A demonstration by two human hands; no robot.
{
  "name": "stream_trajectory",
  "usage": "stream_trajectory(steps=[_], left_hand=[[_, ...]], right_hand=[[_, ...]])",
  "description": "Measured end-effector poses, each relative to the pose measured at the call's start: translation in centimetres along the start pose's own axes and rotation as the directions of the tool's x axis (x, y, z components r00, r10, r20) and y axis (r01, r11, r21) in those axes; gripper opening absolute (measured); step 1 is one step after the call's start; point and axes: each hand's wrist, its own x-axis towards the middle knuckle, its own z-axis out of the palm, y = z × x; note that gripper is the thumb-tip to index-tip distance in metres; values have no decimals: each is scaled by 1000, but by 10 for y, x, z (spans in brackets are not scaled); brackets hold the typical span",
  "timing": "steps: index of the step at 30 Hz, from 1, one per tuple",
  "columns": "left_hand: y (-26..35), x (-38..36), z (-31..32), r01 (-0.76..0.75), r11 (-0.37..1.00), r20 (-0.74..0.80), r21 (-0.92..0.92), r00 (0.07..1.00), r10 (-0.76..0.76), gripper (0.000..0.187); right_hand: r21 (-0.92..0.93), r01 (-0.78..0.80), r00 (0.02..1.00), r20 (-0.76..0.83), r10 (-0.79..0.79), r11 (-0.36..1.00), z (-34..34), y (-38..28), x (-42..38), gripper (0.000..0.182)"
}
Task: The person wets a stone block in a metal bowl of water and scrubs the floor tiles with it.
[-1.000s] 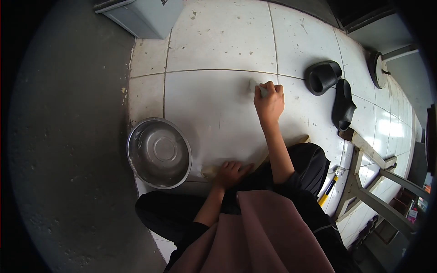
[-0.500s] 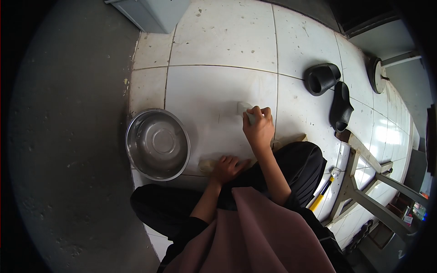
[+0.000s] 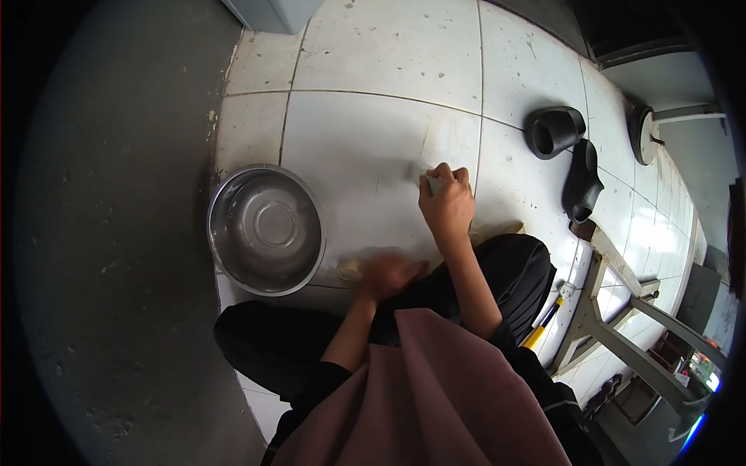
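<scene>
My right hand [image 3: 448, 203] is closed, fingers bent down around a small pale grey piece [image 3: 435, 185], held low over the white floor tile [image 3: 334, 147]. Its far end is smeared by motion, and I cannot tell its kind. Nearer to my body, my left hand [image 3: 388, 276] is blurred low over the tile, its fingers indistinct. A pale yellowish item [image 3: 350, 269] lies just left of those fingers. Further left stands a round steel basin [image 3: 311, 264], its inside wet and shiny.
Black slippers [image 3: 583, 182] lie on the tiles at the right. Beyond my right knee are a wooden frame [image 3: 594, 303] and a yellow-and-black handle [image 3: 540, 330]. Dark grey flooring [image 3: 132, 233] borders the tiles on the left; a grey box-like corner [image 3: 272, 12] juts in at the top.
The view has shifted slightly. My right hand, still gripping the pale piece, has moved a little up and right in view. My left hand has gone from clearly seen fingers to a blur.
</scene>
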Motion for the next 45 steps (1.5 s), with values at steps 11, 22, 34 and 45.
stream_trajectory(steps=[11,22,34,45], left_hand=[[-1,2,-2,-27,999,-19,47,999,27,43],[-1,2,1,2,1000,-23,0,1000,-2,39],[5,29,-27,508,711,302,-486,861,-409,42],[122,87,-175,-142,974,-357,-174,931,72,58]], right_hand=[[14,-124,992,33,124,992,20,-25,107,22],[68,100,961,-266,-78,993,29,2,15,16],[39,42,996,81,-45,998,19,-4,87,30],[-67,71,992,111,-63,995,12,-11,16,35]])
